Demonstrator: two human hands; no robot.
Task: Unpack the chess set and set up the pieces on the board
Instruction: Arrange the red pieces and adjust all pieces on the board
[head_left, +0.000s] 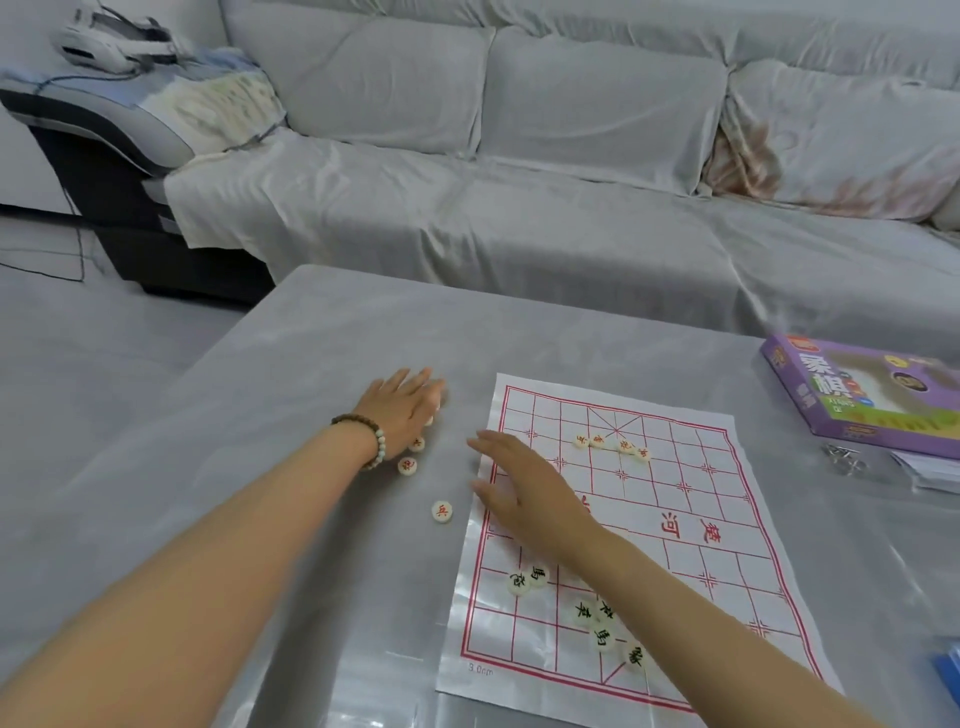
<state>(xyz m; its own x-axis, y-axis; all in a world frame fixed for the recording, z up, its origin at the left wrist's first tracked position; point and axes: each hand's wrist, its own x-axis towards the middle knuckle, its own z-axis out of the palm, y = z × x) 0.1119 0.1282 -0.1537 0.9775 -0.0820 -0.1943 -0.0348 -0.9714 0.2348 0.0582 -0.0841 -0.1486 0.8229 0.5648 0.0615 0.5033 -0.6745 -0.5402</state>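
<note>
The table (322, 338) is covered in a smooth, glossy grey sheet. The board (727, 519) is printed on thin, creased, faintly shiny film. The pieces (442, 512) are finished smooth, the box (810, 400) in glossy card, the sofa (571, 208) draped in matt cloth

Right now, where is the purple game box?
In the head view, the purple box lies far right on the table, just right of the board.

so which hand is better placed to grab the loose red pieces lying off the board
Left, probably. The left hand lies open right among the loose red pieces beside the board. The right hand hovers open over the board's left edge, farther from most.
</note>
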